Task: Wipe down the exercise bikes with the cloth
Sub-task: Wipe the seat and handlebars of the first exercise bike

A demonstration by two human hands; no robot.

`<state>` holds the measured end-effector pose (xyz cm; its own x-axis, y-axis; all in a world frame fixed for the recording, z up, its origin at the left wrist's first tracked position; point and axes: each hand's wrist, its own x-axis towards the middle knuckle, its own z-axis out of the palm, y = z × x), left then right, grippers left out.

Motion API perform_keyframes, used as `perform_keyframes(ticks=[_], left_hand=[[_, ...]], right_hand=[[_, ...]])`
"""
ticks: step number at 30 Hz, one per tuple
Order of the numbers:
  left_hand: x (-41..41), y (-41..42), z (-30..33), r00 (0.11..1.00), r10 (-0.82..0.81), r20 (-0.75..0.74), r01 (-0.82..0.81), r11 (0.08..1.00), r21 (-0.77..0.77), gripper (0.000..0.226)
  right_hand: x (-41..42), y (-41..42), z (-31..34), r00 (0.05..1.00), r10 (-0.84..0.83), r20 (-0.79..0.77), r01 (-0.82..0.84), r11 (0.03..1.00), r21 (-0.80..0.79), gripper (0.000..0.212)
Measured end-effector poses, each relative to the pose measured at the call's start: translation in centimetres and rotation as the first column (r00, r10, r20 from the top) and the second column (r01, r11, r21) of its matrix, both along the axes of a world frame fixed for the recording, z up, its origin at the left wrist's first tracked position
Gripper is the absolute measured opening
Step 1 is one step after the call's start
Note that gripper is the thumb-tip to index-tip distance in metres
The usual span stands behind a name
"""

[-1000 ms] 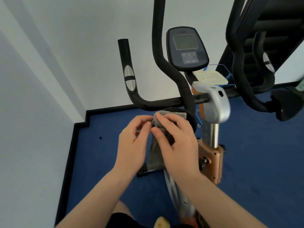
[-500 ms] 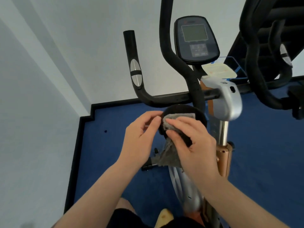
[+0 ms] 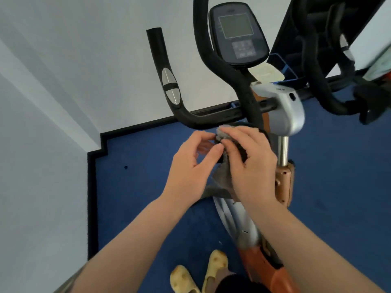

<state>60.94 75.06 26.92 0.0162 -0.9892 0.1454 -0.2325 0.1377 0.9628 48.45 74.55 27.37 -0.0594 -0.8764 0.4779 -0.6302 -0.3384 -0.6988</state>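
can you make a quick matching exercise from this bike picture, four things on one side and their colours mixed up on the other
Things:
1. cloth
2. console
3. slippers
4. floor

Colours:
a. blue
b. yellow
c. grey
d. black, with a grey screen

Pairs: 1-c, 2-d, 3-b, 4-a

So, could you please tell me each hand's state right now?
Left hand: pinching the grey fabric cloth.
Right hand: holding that cloth.
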Motion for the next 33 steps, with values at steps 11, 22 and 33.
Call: perform_keyframes(ticks=[11,22,33], left_hand=[[0.3,-0.2,-0.2,0.999,-0.030,0.022,0.031,0.999,-0.025,0.009],[-1.3,-0.2,-0.6,0.989,0.151,0.005,-0.151,0.988,-0.020,0.011],[-2.9,0.2,-1.3,0.953,0.304,0.010,-0.302,0.949,-0.091,0.019]], right_hand=[[-0.6,0.5,-0.5,0.995,-0.021,-0.098,0.008,0.991,-0.130,0.022],[-4.8,-4.4,3.7,0.892,0.229,-0.390,-0.301,0.944,-0.134,0.021],[-6.4,-6.1,1.8,0.837,0.456,-0.302,-0.471,0.882,0.028,0.038]])
